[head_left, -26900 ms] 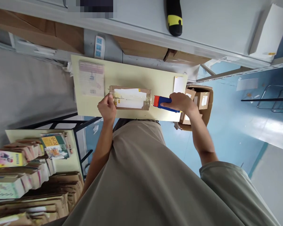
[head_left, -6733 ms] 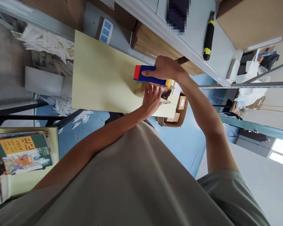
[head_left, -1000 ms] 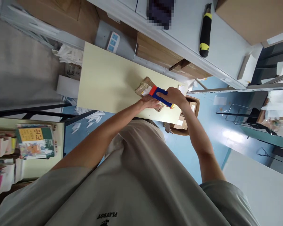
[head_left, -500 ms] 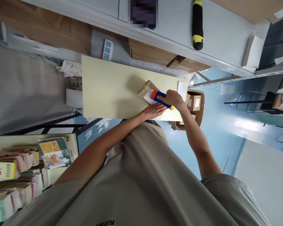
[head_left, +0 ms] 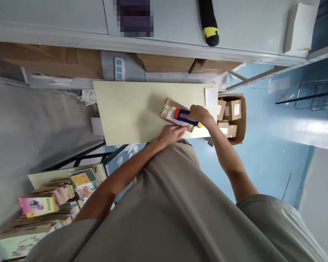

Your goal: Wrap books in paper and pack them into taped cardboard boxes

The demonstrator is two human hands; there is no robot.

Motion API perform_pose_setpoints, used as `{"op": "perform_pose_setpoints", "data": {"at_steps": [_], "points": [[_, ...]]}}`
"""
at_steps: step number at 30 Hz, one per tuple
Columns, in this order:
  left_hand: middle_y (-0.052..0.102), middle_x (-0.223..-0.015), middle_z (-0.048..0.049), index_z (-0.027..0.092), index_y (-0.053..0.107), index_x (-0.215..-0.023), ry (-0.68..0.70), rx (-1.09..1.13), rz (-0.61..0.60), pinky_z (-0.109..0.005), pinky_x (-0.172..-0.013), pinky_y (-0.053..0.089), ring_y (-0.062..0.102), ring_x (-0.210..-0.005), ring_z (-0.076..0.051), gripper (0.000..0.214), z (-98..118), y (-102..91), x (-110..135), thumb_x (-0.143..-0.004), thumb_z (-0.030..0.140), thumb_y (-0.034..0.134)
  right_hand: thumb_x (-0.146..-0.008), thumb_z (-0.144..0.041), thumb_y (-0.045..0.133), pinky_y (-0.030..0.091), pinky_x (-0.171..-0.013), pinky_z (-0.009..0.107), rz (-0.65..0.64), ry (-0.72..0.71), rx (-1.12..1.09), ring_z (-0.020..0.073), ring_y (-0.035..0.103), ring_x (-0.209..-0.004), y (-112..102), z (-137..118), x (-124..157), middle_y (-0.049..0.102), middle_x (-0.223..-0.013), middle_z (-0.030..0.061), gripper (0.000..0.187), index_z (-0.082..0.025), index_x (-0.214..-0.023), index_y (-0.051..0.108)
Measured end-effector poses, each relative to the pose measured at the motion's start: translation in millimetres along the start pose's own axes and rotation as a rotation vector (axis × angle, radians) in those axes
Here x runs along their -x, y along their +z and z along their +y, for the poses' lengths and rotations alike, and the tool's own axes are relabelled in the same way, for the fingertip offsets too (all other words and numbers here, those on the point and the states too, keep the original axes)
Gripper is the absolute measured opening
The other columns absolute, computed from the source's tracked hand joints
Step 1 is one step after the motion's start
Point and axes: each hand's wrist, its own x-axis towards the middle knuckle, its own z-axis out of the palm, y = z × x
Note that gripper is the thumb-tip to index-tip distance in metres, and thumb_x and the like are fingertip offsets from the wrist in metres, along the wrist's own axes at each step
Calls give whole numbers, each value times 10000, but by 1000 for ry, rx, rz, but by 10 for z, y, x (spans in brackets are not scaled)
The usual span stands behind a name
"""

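Note:
A small taped cardboard box (head_left: 166, 106) lies at an angle on the pale yellow tabletop (head_left: 123, 112), with a white label (head_left: 171, 117) on its top. My right hand (head_left: 199, 113) is closed round a blue handheld tool (head_left: 184, 115) with a red front end and yellow at its rear. The tool lies over the label; its exact kind I cannot tell. My left hand (head_left: 172, 134) is at the box's near edge, fingers stretched out and slightly blurred, their tips by the label's lower end.
An open carton (head_left: 243, 120) of several small boxes stands right of the table. White papers (head_left: 210, 96) lie at the table's right end. A grey shelf (head_left: 175, 40) runs along the back, bearing a black-and-yellow object (head_left: 210, 29). Books (head_left: 84, 182) fill a lower-left surface.
My left hand has drawn back left and nearer to me, baring more of the box's near end. The right hand still grips the blue tool over the label. The camera view has shifted.

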Motion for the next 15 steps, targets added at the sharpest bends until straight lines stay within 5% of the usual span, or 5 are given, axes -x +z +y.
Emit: {"op": "perform_pose_setpoints", "data": {"at_steps": [3,5,7,10,15], "points": [[856,-1290,-139,227,802,-1331,-449,-1,383,-366,-953,619,808,-1110,-263,373,-279,-367,24,-1200,490,572,-1088,-631,724,644,-990,428,-19,15,-51,408,837,-1251,57,57,11,854,-1330,286,647,-96,-1448,785],[836,-1218,-162,208,802,-1193,-637,12,413,-383,-912,586,781,-1075,-296,413,-464,-489,-116,-1148,593,658,-1102,-620,715,644,-1020,428,-31,5,-69,407,829,-1286,96,59,32,851,-1359,273,626,-111,-1461,783],[781,-937,-119,218,744,-920,-776,38,310,-375,-831,515,731,-903,-284,455,-578,-485,-284,-1128,617,685,-1114,-606,711,639,-1056,428,-23,-9,-76,406,818,-1323,134,50,50,845,-1385,268,605,-118,-1464,783],[622,-714,-32,232,610,-755,-847,86,258,-343,-741,388,575,-715,-210,478,-592,-352,-413,-1132,516,687,-1121,-598,707,635,-1084,425,3,-23,-87,403,812,-1344,184,49,54,842,-1398,267,590,-121,-1461,785],[579,-698,10,221,649,-800,-854,139,388,-310,-718,348,454,-685,-164,396,-504,-220,-349,-1131,438,646,-1129,-595,698,636,-1060,405,-5,-73,-103,395,817,-1329,220,87,55,842,-1406,255,577,-146,-1482,775]]}}
